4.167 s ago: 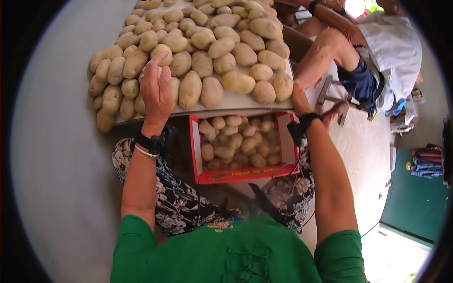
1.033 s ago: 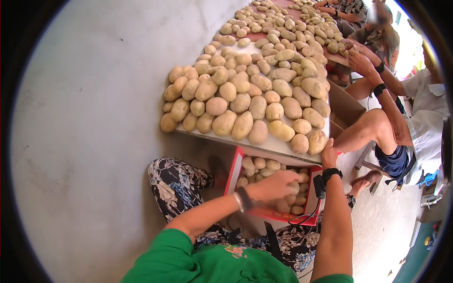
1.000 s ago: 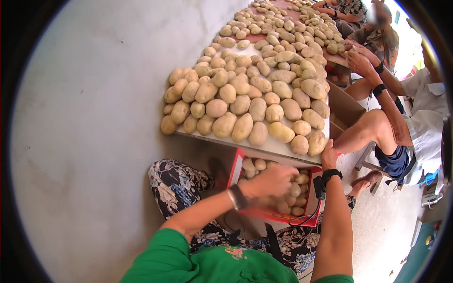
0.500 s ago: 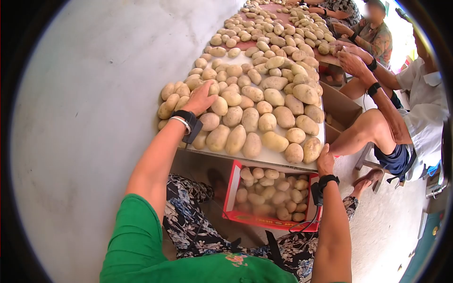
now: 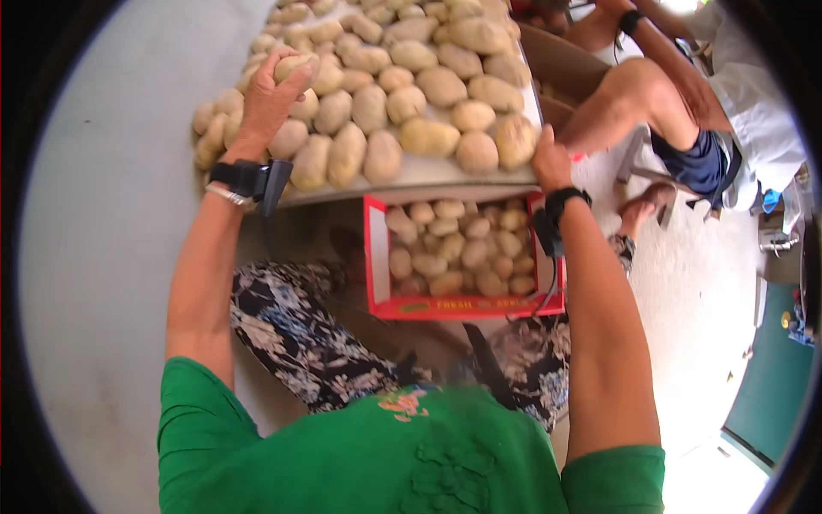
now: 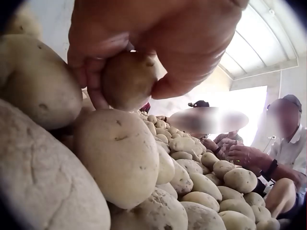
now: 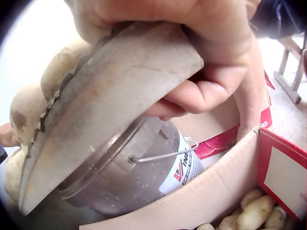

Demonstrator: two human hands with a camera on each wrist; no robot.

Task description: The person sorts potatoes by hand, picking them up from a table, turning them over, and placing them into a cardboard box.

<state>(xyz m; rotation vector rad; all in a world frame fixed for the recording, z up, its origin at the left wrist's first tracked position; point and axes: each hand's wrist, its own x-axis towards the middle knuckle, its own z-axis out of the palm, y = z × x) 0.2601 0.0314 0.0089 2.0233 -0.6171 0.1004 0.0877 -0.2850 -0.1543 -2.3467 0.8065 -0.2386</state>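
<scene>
My left hand (image 5: 267,107) holds a potato (image 5: 295,71) between thumb and fingers at the left side of the potato pile. In the left wrist view that potato (image 6: 129,80) appears under the palm, just above other large potatoes (image 6: 117,155). My right hand (image 5: 552,163) grips the near right corner of the table (image 5: 419,171). Seen from the right wrist, the fingers (image 7: 201,93) curl under the tabletop's underside (image 7: 105,100). Between my knees, below the table edge, stands a red cardboard box (image 5: 467,306) holding many potatoes (image 5: 449,248).
A grey bucket (image 7: 139,167) with a wire handle stands under the table, behind the box wall. To the right sits another person, whose bent knee (image 5: 634,90) is close to my right hand. A brown carton (image 5: 556,64) stands beside the table. More people sit further along.
My left hand has gone from over the box up to the pile on the table, and now lifts a potato there. The head view has tilted down. My right hand keeps its grip.
</scene>
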